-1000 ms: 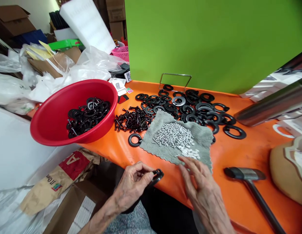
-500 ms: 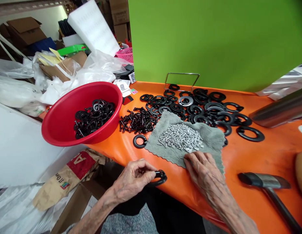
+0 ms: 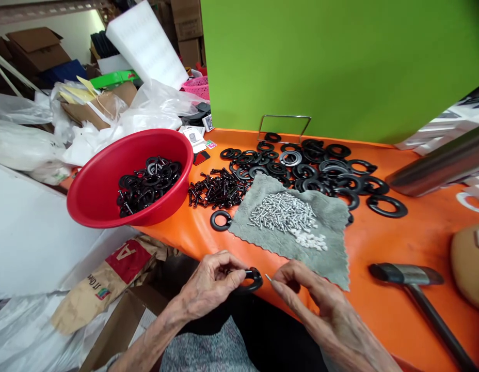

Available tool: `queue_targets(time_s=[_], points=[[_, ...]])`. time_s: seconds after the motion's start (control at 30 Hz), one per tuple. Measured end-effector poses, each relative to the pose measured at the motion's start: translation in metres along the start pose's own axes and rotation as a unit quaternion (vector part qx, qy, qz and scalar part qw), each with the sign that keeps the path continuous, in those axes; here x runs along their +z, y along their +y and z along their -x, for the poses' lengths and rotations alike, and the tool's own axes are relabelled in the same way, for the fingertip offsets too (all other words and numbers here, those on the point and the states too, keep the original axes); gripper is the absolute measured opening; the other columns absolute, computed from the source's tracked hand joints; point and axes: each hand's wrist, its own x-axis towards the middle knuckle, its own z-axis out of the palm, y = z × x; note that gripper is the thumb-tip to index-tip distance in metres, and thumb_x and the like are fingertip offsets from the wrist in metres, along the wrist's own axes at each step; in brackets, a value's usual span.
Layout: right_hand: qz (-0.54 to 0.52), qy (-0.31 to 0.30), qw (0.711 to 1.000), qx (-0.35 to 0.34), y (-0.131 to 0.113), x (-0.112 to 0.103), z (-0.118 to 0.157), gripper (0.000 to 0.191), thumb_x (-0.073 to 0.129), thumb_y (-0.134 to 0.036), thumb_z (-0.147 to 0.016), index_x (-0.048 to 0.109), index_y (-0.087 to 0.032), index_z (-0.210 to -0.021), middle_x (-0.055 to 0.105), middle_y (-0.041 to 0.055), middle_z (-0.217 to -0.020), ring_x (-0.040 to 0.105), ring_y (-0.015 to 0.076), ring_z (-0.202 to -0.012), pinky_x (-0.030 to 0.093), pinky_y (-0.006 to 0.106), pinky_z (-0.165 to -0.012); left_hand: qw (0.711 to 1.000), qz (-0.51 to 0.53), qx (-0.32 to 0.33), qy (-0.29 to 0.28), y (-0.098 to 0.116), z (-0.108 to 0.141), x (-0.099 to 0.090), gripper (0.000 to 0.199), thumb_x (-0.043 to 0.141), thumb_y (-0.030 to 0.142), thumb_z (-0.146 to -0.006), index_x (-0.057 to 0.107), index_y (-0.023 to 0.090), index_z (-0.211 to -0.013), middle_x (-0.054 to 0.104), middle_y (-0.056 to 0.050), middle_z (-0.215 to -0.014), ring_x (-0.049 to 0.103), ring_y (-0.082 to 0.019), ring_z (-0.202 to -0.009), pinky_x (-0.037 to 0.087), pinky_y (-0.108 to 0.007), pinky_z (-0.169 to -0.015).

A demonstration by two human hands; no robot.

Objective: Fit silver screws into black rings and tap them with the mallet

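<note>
Near the table's front edge, my left hand (image 3: 212, 284) pinches a black ring (image 3: 255, 282) between thumb and fingers. Just to its right, my right hand (image 3: 307, 292) is closed on a small metal pin (image 3: 268, 277), whose tip points toward the ring without touching it. Behind the hands lies a grey cloth (image 3: 258, 240) bearing a heap of silvery pins (image 3: 280, 211) and a small cluster of white pieces (image 3: 311, 239). A single black ring (image 3: 220, 220) rests by the cloth's left edge. My fingers hide part of the held ring.
A red basin (image 3: 96, 181) with black parts stands at the left. Dark short rods (image 3: 218, 188) are piled beside it, and many black rings (image 3: 313, 173) lie behind the cloth. A hammer (image 3: 408, 275) and a metal cylinder (image 3: 436, 165) occupy the right. A green panel (image 3: 340, 67) rises behind.
My right hand has come off the cloth toward the left hand, bringing a metal pin near the ring. The white pieces are now uncovered. My left hand keeps its hold.
</note>
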Motion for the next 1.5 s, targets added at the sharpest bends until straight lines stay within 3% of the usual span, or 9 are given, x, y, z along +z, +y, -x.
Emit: queue_targets(time_s=[0.23, 0.5, 0.73, 0.83, 0.97, 1.13, 1.27, 1.37, 1.5], points=[[-0.014, -0.029, 0.999, 0.036, -0.014, 0.009, 0.008, 0.022, 0.047, -0.037, -0.092, 0.054, -0.025, -0.075, 0.059, -0.0012, -0.069, 0.055, 0.0146, -0.063, 0.047, 0.028, -0.057, 0.986, -0.15, 0.063, 0.027, -0.005, 0.013, 0.003, 0.015, 0.055, 0.023, -0.086, 0.068, 0.015, -0.085, 0.058, 0.0, -0.076, 0.045, -0.009, -0.06, 0.036, -0.021, -0.056], [0.043, -0.004, 0.999, 0.006, -0.01, 0.026, 0.021, 0.017, 0.047, -0.03, -0.091, 0.053, -0.024, -0.076, 0.057, -0.0017, -0.068, 0.056, 0.0135, -0.059, 0.047, 0.027, -0.054, 0.965, -0.22, 0.131, 0.054, -0.014, 0.031, 0.009, 0.012, 0.055, 0.017, -0.086, 0.067, 0.013, -0.087, 0.056, -0.001, -0.073, 0.048, -0.011, -0.064, 0.038, -0.022, -0.061], [0.17, 0.13, 0.97, -0.119, -0.009, 0.042, 0.028, 0.018, 0.043, -0.025, -0.094, 0.048, -0.025, -0.077, 0.054, -0.0009, -0.067, 0.055, 0.0151, -0.06, 0.048, 0.029, -0.055, 0.954, -0.219, 0.193, 0.069, -0.017, 0.035, 0.016, 0.015, 0.051, 0.013, -0.09, 0.065, 0.015, -0.092, 0.061, -0.004, -0.083, 0.055, -0.015, -0.076, 0.044, -0.024, -0.072], [0.133, 0.14, 0.977, -0.09, 0.001, 0.042, 0.031, 0.011, 0.044, -0.03, -0.094, 0.054, -0.027, -0.098, 0.064, 0.0024, -0.083, 0.064, 0.0179, -0.072, 0.056, 0.032, -0.062, 0.958, -0.194, 0.198, 0.072, -0.012, 0.032, 0.018, 0.016, 0.05, 0.014, -0.09, 0.065, 0.016, -0.093, 0.062, -0.005, -0.084, 0.056, -0.015, -0.078, 0.045, -0.025, -0.075], [0.101, 0.097, 0.986, -0.086, 0.016, 0.027, 0.027, 0.028, 0.052, -0.04, -0.088, 0.059, -0.034, -0.115, 0.068, 0.0041, -0.108, 0.066, 0.0254, -0.098, 0.058, 0.041, -0.079, 0.967, -0.165, 0.19, 0.051, -0.005, 0.022, 0.018, 0.016, 0.051, 0.016, -0.09, 0.067, 0.015, -0.093, 0.062, -0.005, -0.085, 0.058, -0.016, -0.082, 0.044, -0.026, -0.077], [0.042, 0.068, 0.996, -0.048, 0.01, 0.01, 0.01, 0.02, 0.058, -0.042, -0.084, 0.067, -0.031, -0.098, 0.07, 0.0012, -0.084, 0.067, 0.0197, -0.073, 0.058, 0.031, -0.065, 0.981, -0.136, 0.137, 0.014, 0.005, 0.005, 0.015, 0.013, 0.055, 0.017, -0.086, 0.067, 0.016, -0.089, 0.061, -0.003, -0.083, 0.056, -0.015, -0.077, 0.042, -0.025, -0.072], [-0.036, 0.057, 0.998, 0.006, 0.019, 0.015, 0.001, 0.023, 0.057, -0.046, -0.085, 0.067, -0.026, -0.088, 0.063, -0.0017, -0.064, 0.059, 0.0143, -0.056, 0.051, 0.024, -0.053, 0.98, -0.149, 0.13, -0.024, 0.017, -0.002, 0.013, 0.017, 0.051, 0.016, -0.085, 0.065, 0.017, -0.096, 0.061, -0.004, -0.093, 0.056, -0.017, -0.089, 0.043, -0.028, -0.082], [-0.132, 0.076, 0.986, 0.075, 0.028, 0.023, -0.003, 0.03, 0.062, -0.053, -0.08, 0.068, -0.024, -0.083, 0.064, -0.0001, -0.068, 0.06, 0.0154, -0.061, 0.049, 0.024, -0.054, 0.961, -0.197, 0.178, -0.072, 0.018, -0.006, 0.013, 0.029, 0.059, 0.012, -0.077, 0.059, 0.018, -0.106, 0.058, -0.005, -0.104, 0.052, -0.019, -0.099, 0.042, -0.03, -0.09], [-0.262, 0.073, 0.95, 0.151, 0.019, 0.035, -0.011, 0.035, 0.064, -0.057, -0.077, 0.066, -0.022, -0.076, 0.053, -0.0031, -0.056, 0.051, 0.0123, -0.052, 0.045, 0.024, -0.051, 0.928, -0.308, 0.202, -0.059, 0.006, -0.015, 0.018, 0.032, 0.06, 0.009, -0.077, 0.055, 0.018, -0.108, 0.054, -0.006, -0.103, 0.048, -0.022, -0.1, 0.041, -0.035, -0.095]])
